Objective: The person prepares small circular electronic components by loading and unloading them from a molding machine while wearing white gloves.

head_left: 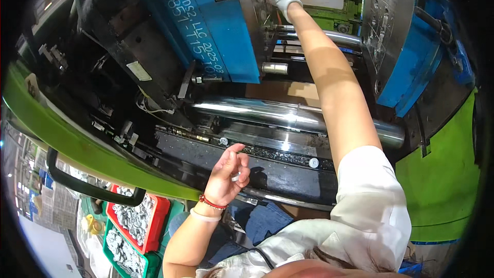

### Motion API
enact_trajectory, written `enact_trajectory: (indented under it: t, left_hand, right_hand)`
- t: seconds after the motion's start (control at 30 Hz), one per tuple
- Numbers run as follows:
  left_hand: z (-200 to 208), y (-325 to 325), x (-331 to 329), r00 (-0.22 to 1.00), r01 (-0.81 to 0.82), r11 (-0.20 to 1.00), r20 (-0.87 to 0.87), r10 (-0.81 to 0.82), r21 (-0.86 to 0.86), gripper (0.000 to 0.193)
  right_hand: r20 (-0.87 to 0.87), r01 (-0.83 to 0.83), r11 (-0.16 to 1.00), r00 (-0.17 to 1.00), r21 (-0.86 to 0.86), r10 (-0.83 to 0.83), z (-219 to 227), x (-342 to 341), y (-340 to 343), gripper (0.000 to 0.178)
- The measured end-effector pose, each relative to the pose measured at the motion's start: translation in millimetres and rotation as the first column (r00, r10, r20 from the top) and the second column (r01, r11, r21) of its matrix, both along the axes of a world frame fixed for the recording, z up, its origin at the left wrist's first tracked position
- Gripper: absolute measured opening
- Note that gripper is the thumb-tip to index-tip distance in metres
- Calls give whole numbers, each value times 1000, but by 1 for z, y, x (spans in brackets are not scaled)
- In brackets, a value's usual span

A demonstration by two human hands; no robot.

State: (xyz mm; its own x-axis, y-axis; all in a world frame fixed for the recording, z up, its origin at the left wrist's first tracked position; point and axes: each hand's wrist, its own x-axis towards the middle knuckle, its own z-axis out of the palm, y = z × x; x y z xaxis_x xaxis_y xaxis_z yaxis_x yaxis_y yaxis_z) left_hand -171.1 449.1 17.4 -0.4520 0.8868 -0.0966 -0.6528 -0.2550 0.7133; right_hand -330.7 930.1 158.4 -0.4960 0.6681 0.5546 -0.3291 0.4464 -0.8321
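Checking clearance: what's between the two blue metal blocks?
In the head view, the gloved right hand and its forearm reach into that gap; a polished bar shows behind the forearm.

There are two hands: one bare left hand (229, 175) at the centre and one white-gloved right hand (284, 1) at the top. Two large blue metal blocks: one upper-centre block (226, 36) and one upper-right block (416, 54). Two small pale round pieces, a left piece (224, 141) and a right piece (314, 162), lie mid-frame. Two plastic crates stand lower left: one red crate (161, 220), one green crate (154, 264). Their grey parts are too many to count.
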Motion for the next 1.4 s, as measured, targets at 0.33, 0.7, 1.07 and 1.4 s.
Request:
enact_trajectory:
  t: [0.33,0.7,1.07,1.4]
  left_hand:
    - [0,2,1,998,6,999,-70,-8,-34,33]
    - [4,4,7,995,19,997,-93,-26,-77,33]
    - [4,3,5,989,33,997,-143,-43,-71,33]
    - [-10,12,8,894,-341,937,-279,350,81,42]
  right_hand:
    - [-30,2,998,1000,56,0,-1,-17,14,35]
    - [-84,206,952,978,228,-191,-2,-9,-6,36]
    - [-54,328,937,945,120,-324,-10,-7,-31,28]
    - [-23,371,787,910,493,-414,30,113,-123,31]
